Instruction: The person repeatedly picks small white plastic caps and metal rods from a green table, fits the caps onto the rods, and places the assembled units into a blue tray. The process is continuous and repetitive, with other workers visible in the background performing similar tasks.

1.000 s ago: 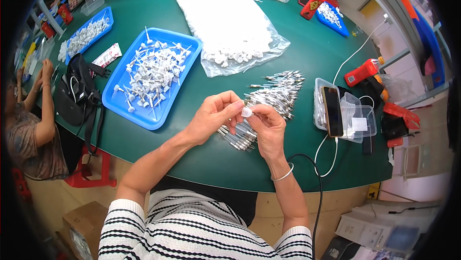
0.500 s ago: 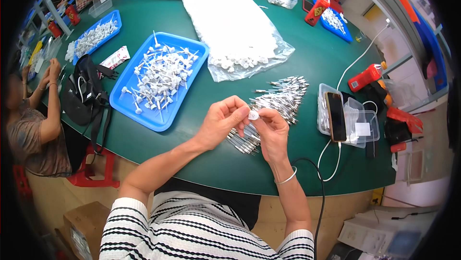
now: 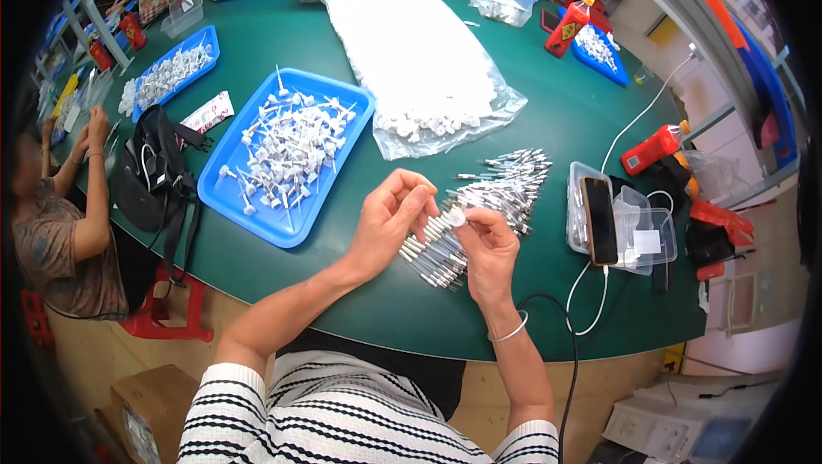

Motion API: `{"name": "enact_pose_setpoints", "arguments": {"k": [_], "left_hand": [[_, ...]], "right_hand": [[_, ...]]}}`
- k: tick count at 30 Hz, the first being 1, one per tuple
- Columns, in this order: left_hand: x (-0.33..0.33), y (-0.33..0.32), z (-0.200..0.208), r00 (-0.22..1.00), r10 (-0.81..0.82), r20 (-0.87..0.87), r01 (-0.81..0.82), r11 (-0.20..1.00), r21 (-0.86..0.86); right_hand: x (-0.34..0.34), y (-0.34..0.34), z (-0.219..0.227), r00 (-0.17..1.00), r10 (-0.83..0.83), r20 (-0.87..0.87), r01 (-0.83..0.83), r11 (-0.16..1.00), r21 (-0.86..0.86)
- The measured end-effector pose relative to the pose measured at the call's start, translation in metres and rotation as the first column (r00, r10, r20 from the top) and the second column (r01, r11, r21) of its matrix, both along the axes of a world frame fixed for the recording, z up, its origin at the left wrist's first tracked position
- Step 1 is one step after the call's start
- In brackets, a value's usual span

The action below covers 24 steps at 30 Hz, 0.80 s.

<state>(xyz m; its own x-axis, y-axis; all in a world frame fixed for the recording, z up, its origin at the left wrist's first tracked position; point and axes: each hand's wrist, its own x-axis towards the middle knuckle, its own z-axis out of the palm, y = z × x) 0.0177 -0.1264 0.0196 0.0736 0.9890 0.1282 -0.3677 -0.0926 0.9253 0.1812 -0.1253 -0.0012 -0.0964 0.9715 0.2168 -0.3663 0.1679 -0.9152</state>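
A small round white plastic cap (image 3: 455, 217) is pinched between the thumb and forefinger of my right hand (image 3: 490, 252). Close beside it on the left, my left hand (image 3: 384, 223) has loosely bent fingers, apart from the cap, and I see nothing in them. Beneath and beyond both hands lies a heap of thin metal-and-white rods (image 3: 514, 177), the nearer ones (image 3: 435, 257) lined up side by side. To the left stands a blue tray (image 3: 229, 210) holding many white caps with stems (image 3: 295, 143). My hands partly cover the rods.
A clear bag of white caps (image 3: 428, 62) lies beyond the heap. Right of me are a phone (image 3: 598, 220) with a white cable, plastic boxes (image 3: 646, 250) and a red bottle (image 3: 655, 149). A black bag (image 3: 144, 173) sits left, near another person (image 3: 73, 241).
My left hand has drawn away from the cap, which both hands held before. The cap stays in my right hand, slightly lower in the view. The whole scene has shifted a little downward.
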Motion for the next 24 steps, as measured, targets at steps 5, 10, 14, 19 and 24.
{"name": "enact_pose_setpoints", "arguments": {"k": [5, 10, 14, 19, 24], "left_hand": [[0.0019, -0.0098, -0.0048, 0.973, 0.080, -0.217, -0.045, 0.986, 0.162], [0.0013, -0.0086, -0.0033, 0.969, 0.079, -0.235, -0.040, 0.985, 0.167], [-0.0011, -0.0095, 0.0023, 0.995, -0.001, -0.100, -0.001, 1.000, -0.012], [0.0025, -0.0086, 0.0023, 0.995, 0.026, -0.098, -0.023, 0.999, 0.024], [0.0034, -0.0124, 0.0022, 0.993, -0.026, -0.112, 0.025, 1.000, -0.011]], "right_hand": [[0.0014, -0.0011, -0.0022, 0.994, -0.023, 0.104, 0.012, 0.994, 0.106], [0.0005, -0.0035, -0.0032, 0.995, -0.019, 0.102, 0.011, 0.997, 0.078], [0.0000, -0.0028, -0.0042, 0.998, -0.006, 0.067, 0.001, 0.998, 0.064], [0.0004, -0.0018, -0.0037, 0.997, -0.013, 0.077, 0.007, 0.997, 0.079], [0.0005, -0.0030, -0.0016, 0.999, 0.029, 0.020, -0.030, 0.999, 0.042]]}}
